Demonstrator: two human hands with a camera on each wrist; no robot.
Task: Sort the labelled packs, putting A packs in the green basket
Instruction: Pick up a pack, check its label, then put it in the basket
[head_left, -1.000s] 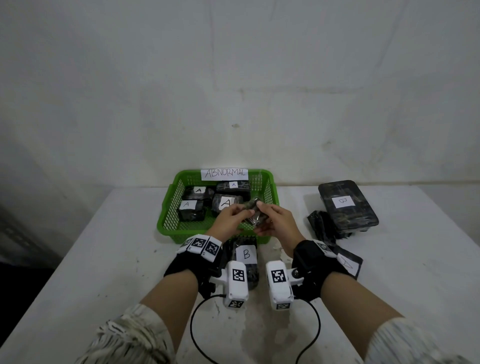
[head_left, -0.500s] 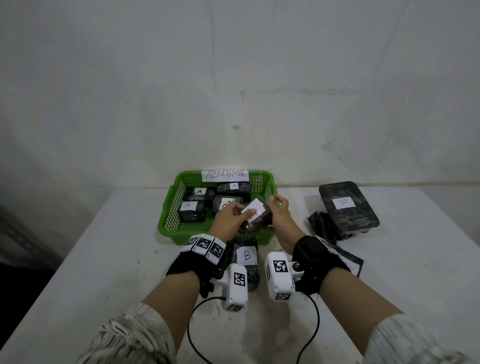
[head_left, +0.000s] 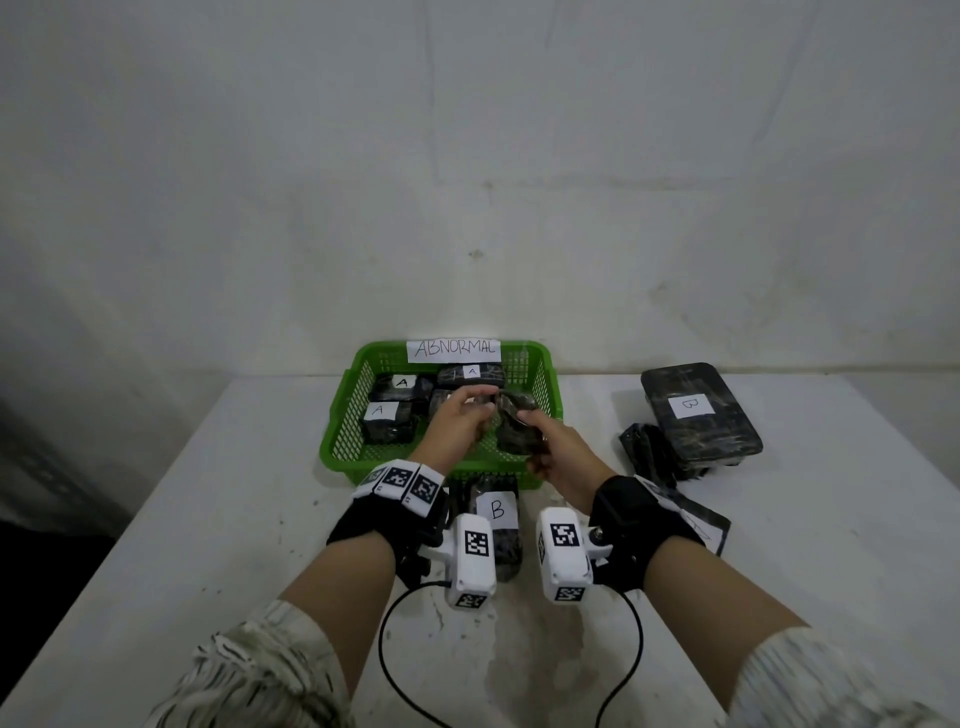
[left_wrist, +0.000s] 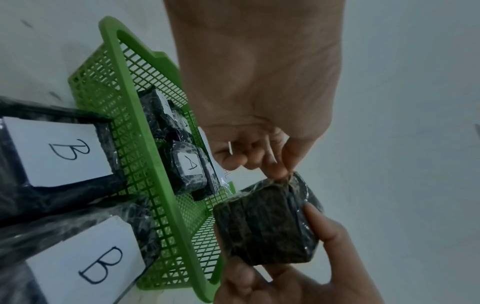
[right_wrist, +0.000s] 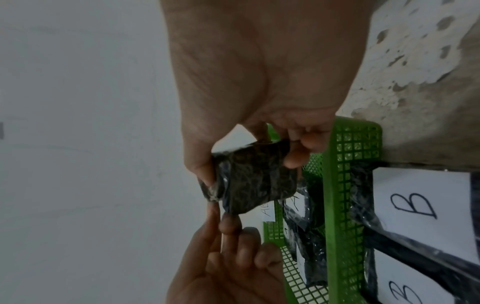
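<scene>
A dark wrapped pack (head_left: 517, 426) is held over the front right of the green basket (head_left: 343, 452); no side facing the cameras shows its label. My right hand (head_left: 550, 447) grips it from below and the side, thumb on one end (right_wrist: 205, 176). My left hand (head_left: 462, 415) pinches the loose wrap at its top edge (left_wrist: 280, 174). In the left wrist view the pack (left_wrist: 265, 226) hangs just outside the basket rim (left_wrist: 145, 144). Several packs marked A (head_left: 387, 421) lie in the basket.
A pack marked B (head_left: 496, 512) lies on the white table just in front of the basket, between my wrists. A larger B pack (head_left: 696, 410) sits on other dark packs at the right, with a flat one (head_left: 691, 519) nearer me. The basket's back wall carries an ABNORMAL sign (head_left: 454, 349).
The pack has been turned between both hands over the basket; its white label faced up half a second ago and is now out of sight. Both hands stay on it.
</scene>
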